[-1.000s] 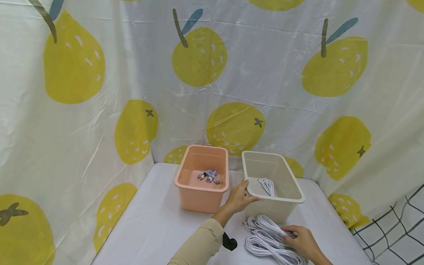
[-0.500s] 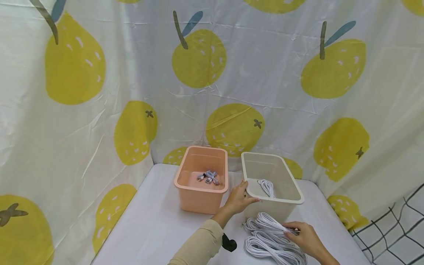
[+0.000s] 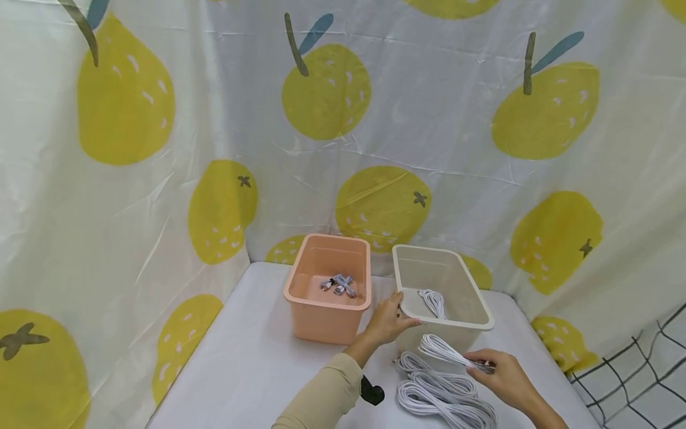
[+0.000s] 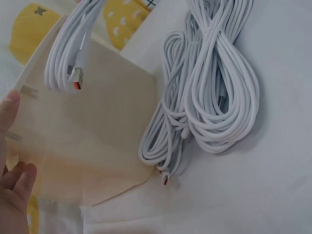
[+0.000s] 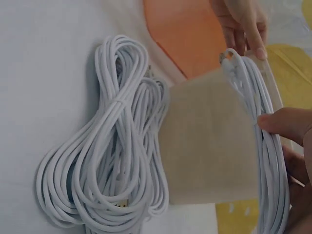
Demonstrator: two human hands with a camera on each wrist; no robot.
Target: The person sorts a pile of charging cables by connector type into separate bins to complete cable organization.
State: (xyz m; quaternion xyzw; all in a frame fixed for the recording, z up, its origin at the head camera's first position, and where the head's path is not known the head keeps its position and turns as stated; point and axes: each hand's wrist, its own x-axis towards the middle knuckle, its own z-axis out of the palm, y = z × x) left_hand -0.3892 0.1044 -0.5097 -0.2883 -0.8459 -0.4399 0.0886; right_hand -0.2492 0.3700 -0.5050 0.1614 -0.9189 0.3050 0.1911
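On the left of the bench [image 3: 241, 369] the pink bin [image 3: 328, 296] sits as it did a second ago, with the small bundle of short cables [image 3: 337, 285] on its floor. Nothing there has moved.

My left hand [image 3: 388, 319] has not shifted either: its fingers curl over the near left corner of the cream bin [image 3: 471, 310], thumb along the rim, steadying it. One white coil [image 3: 433, 301] already lies inside that bin.

The change is on the right. My right hand [image 3: 501, 372] was resting low on the pile of white cables [image 3: 442, 396] a second ago; now it has come up, pinching one coiled cable [image 3: 445, 351] between thumb and fingers. That coil hangs clear of the pile, just in front of the cream bin's near wall and about level with its rim. The right wrist view shows it draped past the bin's side, with my fingers [image 5: 285, 124] closed round its strands.

So I judge one coil is separated and lifted, not yet over the bin's opening. The remaining coils [image 4: 214, 92] lie on the bench beside the bin, touching its base.
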